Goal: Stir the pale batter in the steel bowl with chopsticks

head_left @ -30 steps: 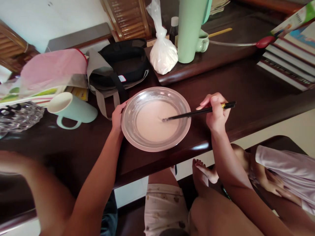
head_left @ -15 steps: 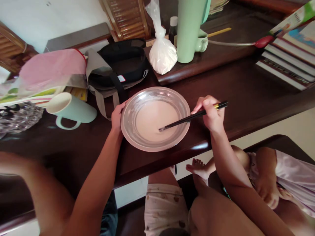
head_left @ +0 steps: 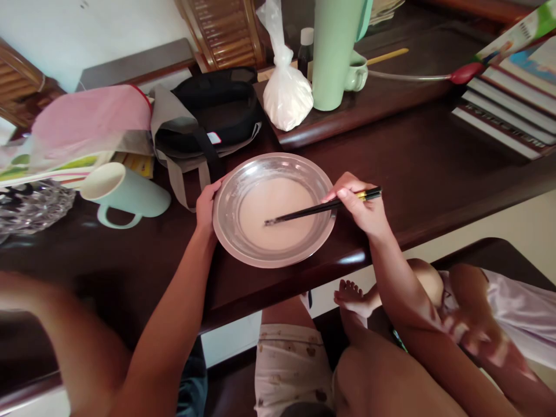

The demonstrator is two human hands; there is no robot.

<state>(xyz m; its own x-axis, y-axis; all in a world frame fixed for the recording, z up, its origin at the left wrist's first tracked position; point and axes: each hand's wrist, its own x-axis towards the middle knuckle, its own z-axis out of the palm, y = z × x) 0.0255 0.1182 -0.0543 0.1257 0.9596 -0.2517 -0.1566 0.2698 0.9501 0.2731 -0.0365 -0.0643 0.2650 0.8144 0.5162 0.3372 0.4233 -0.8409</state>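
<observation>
A round metal bowl (head_left: 226, 231) stands near the front edge of the dark wooden table, with a pale, smooth batter-like liquid (head_left: 278, 200) in it. My left hand (head_left: 207, 207) grips the bowl's left rim, its fingers partly hidden behind the wall. In my right hand (head_left: 362, 205), at the bowl's right side, is a pair of black chopsticks (head_left: 304, 212) with gold bands. They slant down to the left across the rim, and their coated tips touch the liquid near the middle.
A pale blue mug (head_left: 139, 194) lies on its side at left, near a black and grey bag (head_left: 208, 121). Behind the bowl stand a tied bag of white powder (head_left: 287, 98) and a green tumbler (head_left: 332, 58). Books (head_left: 508, 116) are stacked right. Other people sit on both sides.
My right hand and the chopsticks have shifted left, carrying the tips further left through the liquid. The bowl and my left hand stay put. The right-hand person's hand has moved.
</observation>
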